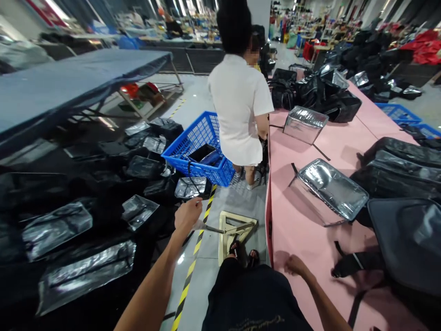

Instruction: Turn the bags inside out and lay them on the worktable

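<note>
Looking down a factory aisle, we hold our left hand (188, 212) out over the floor, its fingers curled in, with a slim grey item (212, 228) just beyond it; we cannot tell whether the fingers grip it. Our right hand (295, 265) is near the edge of a pink counter (281, 232), its fingers bent toward the palm. We cannot tell whether they close on anything or touch the surface. Nearest on that side are a dark grey backpack (406, 243), lying with its black strap (358, 263) toward us, and a silver-lined bag (332, 188), tilted on the counter with its shiny face up. A second foil bag (306, 125) sits farther along, in front of a heap of black bags (319, 94). To our left, a bank of black bags with silver linings (87, 271) spreads beside a strip of black-and-yellow floor tape (188, 285). Ahead, a co-worker in a white shirt (237, 105) stands with back to us between the counter and a blue plastic basket (181, 165), which is tipped at an angle and has dark goods inside. Below us, our sandalled feet (234, 248) are by a pale yellow frame (222, 243) on the floor. A grey-covered counter (79, 76) extends at upper left; red fabric (425, 48) is piled at far right.
</note>
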{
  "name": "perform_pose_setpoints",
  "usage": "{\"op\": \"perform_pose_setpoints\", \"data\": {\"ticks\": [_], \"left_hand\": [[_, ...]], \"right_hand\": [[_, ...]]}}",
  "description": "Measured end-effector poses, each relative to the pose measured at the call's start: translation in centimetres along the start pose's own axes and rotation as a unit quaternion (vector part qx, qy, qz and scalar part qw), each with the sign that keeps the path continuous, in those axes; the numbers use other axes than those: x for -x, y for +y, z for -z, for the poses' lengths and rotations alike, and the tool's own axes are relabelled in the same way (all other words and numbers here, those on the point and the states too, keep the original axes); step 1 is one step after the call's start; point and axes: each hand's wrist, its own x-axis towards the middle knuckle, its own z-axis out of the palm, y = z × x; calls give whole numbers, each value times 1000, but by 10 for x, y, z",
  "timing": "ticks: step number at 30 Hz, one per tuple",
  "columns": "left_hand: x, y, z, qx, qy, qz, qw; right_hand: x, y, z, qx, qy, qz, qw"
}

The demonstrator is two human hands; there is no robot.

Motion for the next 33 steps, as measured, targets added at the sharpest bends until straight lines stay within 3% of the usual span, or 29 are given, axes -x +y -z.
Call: {"op": "perform_pose_setpoints", "data": {"ticks": [3, 6, 9, 11, 13, 17, 20, 23, 33], "left_hand": [[0, 1, 2, -1, 2, 2, 1000], [2, 1, 4, -4, 10, -2, 1000], [7, 1, 6, 0, 20, -9, 1000], [9, 1, 7, 11, 26, -9, 1000], [11, 1, 6, 23, 33, -3, 999], [11, -1, 3, 33, 45, 1, 998], [10, -1, 2, 33, 48, 4, 998], [8, 0, 3, 27, 40, 6, 999], [9, 5, 7, -6, 12, -7, 1000]], "right_hand": [[-34, -10, 56, 4, 95, 10, 995], [-66, -27, 134, 24, 237, 47, 970], [-90, -33, 204, 105, 432, 78, 892], [-103, -27, 231, 151, 477, 69, 863], [-114, -17, 241, 186, 477, 61, 857], [-121, 0, 232, 218, 478, 60, 849], [-112, 2, 225, 236, 463, 68, 852], [-95, 1, 228, 259, 407, 87, 872], [-24, 46, 311, 194, 224, 151, 943]]}}
